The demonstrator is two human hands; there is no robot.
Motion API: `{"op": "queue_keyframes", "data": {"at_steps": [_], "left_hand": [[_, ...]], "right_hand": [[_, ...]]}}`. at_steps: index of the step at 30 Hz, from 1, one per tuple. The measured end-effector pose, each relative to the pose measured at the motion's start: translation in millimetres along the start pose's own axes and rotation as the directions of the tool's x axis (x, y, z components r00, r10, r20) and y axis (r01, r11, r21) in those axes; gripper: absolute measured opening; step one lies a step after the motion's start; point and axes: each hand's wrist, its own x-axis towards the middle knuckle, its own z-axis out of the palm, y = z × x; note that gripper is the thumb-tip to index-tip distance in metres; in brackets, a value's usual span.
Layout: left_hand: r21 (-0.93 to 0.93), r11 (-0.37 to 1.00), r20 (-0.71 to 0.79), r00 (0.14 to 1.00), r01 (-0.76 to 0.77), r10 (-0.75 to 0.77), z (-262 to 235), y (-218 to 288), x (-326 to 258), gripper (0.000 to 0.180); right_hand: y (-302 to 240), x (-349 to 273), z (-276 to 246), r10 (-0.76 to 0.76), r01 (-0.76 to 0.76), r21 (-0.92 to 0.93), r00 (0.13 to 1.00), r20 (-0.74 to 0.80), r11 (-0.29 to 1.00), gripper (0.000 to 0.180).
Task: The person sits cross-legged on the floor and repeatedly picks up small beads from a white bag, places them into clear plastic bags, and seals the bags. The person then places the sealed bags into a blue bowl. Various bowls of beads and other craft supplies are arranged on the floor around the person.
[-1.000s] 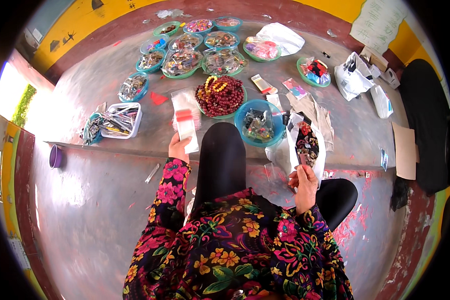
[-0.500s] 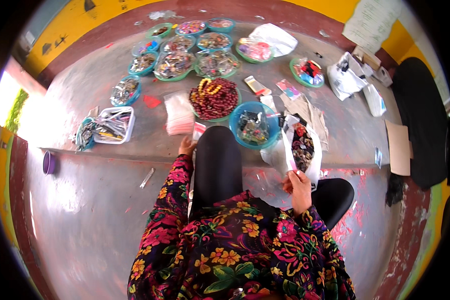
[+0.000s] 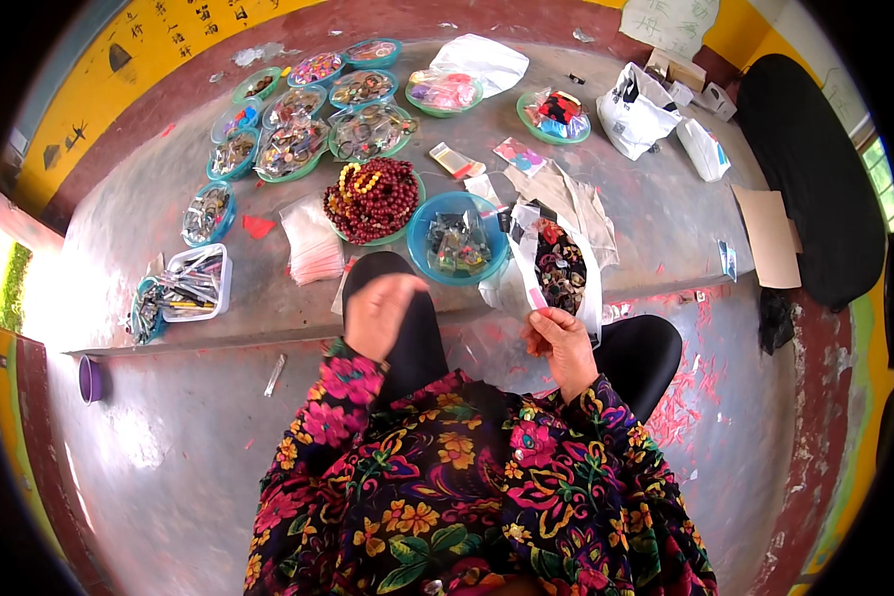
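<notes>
Place: likely craft workroom | concrete ledge [image 3: 666,219] | plastic bowls [image 3: 429,270] | bagged small pieces [image 3: 457,243] | bead strings [image 3: 372,204] | yellow-and-maroon wall [image 3: 144,89]

Floral in pink, yellow, orange and green over black on the shirt [image 3: 447,447]. Deep red and yellow on the bead strings [image 3: 372,209] — blue on the basin [image 3: 419,240], white on the open bag [image 3: 509,286], purple on the bucket [image 3: 90,380].

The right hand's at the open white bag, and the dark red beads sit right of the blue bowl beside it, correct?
Not quite: the head view shows the dark red beads left of the blue bowl. The right hand is at the open white bag.
</notes>
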Motion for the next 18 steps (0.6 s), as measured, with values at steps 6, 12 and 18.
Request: {"op": "queue_keyframes", "data": {"at_steps": [6,12,18], "left_hand": [[-0.018,0.968,0.402,0.888,0.250,-0.222,65.7,31.3,-14.7,0.017],[-0.352,0.825,0.269,0.892,0.442,-0.363,88.9,19.2,-23.5,0.017],[-0.487,0.653,0.361,0.815,0.579,-0.453,91.6,15.2,-29.6,0.018]], "right_hand": [[-20.3,-16.6,9.6,-0.038,0.067,-0.231,0.991,0.128,0.971,0.014],[-13.7,-21.3,4.0,-0.062,0.072,-0.062,0.987,0.148,0.995,0.016],[-9.3,-22.5,5.2,-0.067,0.072,-0.038,0.990,0.124,0.997,0.014]]}}
